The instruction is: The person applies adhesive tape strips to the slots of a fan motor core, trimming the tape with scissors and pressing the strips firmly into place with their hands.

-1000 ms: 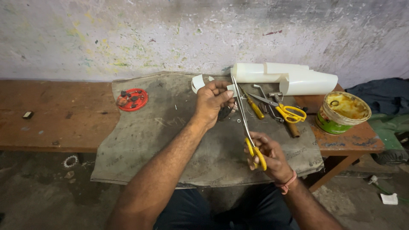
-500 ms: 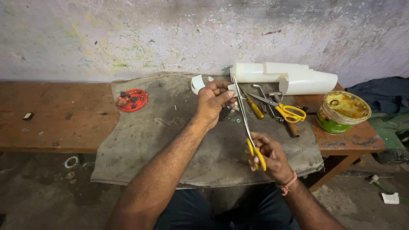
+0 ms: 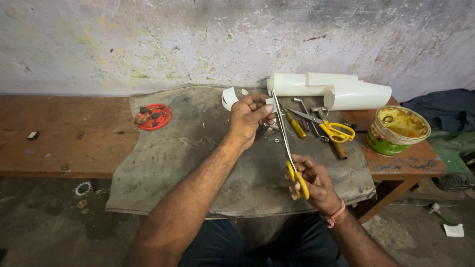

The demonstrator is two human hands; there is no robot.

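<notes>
My right hand (image 3: 313, 182) grips the yellow handles of long scissors (image 3: 284, 134), whose thin blades point away from me toward the wall. My left hand (image 3: 249, 117) pinches a small white piece (image 3: 270, 103) of sheet at the blade tips, over a grey cloth (image 3: 198, 148) spread on the wooden bench. A curled white strip (image 3: 229, 96) lies just beyond my left hand.
White rolled sheets (image 3: 330, 90) lie at the back. A second pair of yellow-handled scissors (image 3: 332, 128), a screwdriver and metal tools sit right of the blades. A green tin of yellow paste (image 3: 398, 129) stands at the right end. A red lid with small parts (image 3: 153, 116) lies left.
Both hands stay almost in place. My right hand has shifted slightly on the scissor handles, and the blades remain at the white piece.
</notes>
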